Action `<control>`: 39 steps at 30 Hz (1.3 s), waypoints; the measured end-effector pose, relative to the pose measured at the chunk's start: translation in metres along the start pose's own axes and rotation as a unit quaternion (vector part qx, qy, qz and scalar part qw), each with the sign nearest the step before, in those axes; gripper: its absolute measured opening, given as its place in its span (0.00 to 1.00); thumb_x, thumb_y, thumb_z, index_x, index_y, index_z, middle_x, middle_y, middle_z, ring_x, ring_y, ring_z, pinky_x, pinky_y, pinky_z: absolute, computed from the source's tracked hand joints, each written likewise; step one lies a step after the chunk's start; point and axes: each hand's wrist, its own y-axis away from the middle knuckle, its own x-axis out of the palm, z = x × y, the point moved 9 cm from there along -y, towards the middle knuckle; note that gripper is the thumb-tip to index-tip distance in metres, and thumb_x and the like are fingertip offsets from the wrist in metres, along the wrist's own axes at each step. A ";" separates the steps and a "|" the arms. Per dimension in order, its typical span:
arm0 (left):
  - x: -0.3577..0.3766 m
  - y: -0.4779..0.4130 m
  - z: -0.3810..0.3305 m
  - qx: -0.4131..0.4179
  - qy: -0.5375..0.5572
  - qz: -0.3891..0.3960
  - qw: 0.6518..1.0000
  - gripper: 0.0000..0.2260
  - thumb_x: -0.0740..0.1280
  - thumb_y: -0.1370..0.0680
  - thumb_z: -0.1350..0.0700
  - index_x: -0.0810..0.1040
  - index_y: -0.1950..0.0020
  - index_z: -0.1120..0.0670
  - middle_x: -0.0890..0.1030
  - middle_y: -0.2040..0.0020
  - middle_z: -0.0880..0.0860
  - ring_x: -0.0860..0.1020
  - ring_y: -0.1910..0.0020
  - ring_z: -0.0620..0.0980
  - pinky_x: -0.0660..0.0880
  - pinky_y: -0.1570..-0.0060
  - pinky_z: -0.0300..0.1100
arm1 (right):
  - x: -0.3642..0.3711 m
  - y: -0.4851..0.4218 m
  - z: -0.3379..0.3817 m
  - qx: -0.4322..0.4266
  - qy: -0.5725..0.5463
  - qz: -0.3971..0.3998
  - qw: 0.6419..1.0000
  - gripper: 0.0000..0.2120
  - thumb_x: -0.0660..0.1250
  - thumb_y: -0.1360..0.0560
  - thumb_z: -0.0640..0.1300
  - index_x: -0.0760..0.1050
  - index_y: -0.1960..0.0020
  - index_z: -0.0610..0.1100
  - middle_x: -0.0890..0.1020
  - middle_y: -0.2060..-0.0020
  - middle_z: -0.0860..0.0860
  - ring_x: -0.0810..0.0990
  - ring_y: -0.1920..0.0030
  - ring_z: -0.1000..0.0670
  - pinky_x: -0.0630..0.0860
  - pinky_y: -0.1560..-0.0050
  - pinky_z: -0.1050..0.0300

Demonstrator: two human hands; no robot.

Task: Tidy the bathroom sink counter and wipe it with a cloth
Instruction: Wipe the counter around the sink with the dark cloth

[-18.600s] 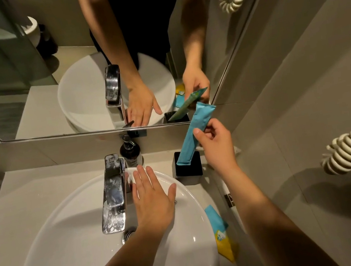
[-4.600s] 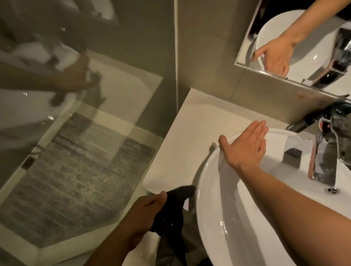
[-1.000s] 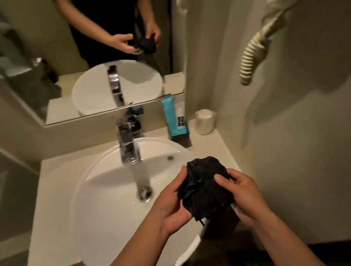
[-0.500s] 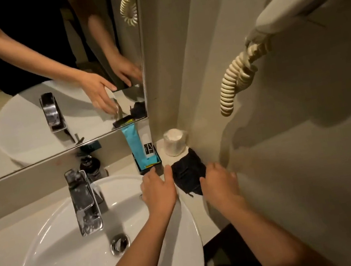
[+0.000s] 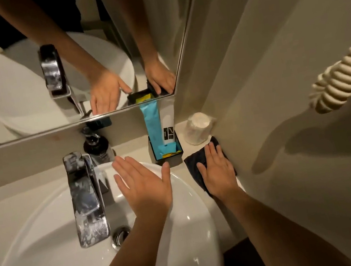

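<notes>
The dark folded cloth (image 5: 199, 161) lies on the narrow strip of pale counter (image 5: 187, 151) between the round white sink basin (image 5: 51, 258) and the side wall, hemmed in by the black square holder (image 5: 168, 156) and upturned cup (image 5: 199, 127) behind it. Half a second ago it was bunched; now it is flattened. The right hand (image 5: 217, 171) presses it palm-down, fingers extended, gripping nothing. The left hand (image 5: 144, 184) rests flat and spread on the basin's back rim.

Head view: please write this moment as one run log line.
step: wiping counter | right hand: flat on dark cloth, right of black box | left hand: open on sink rim
</notes>
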 end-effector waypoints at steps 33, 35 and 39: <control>0.007 0.002 0.004 -0.016 -0.023 -0.023 0.999 0.45 0.43 0.20 0.30 0.47 0.19 0.68 0.48 0.18 0.68 0.46 0.18 0.64 0.48 0.20 0.60 | 0.044 0.145 -0.083 0.015 -0.033 -0.011 0.999 0.42 0.49 0.21 0.72 0.44 0.16 0.51 0.46 0.17 0.54 0.44 0.17 0.51 0.49 0.20 0.49; 0.007 0.001 0.004 -0.017 -0.027 -0.024 0.999 0.46 0.43 0.20 0.30 0.47 0.19 0.67 0.48 0.18 0.68 0.46 0.18 0.64 0.49 0.20 0.60 | 0.046 0.154 -0.088 0.017 -0.045 -0.018 0.999 0.36 0.51 0.18 0.66 0.46 0.16 0.52 0.48 0.17 0.55 0.46 0.17 0.52 0.52 0.20 0.48; 0.007 0.002 0.005 -0.016 -0.029 -0.029 0.999 0.46 0.43 0.20 0.30 0.47 0.19 0.67 0.48 0.18 0.67 0.46 0.18 0.64 0.49 0.21 0.60 | 0.050 0.170 -0.099 0.037 -0.055 -0.025 0.997 0.29 0.53 0.15 0.58 0.52 0.17 0.52 0.53 0.18 0.56 0.50 0.18 0.53 0.57 0.21 0.50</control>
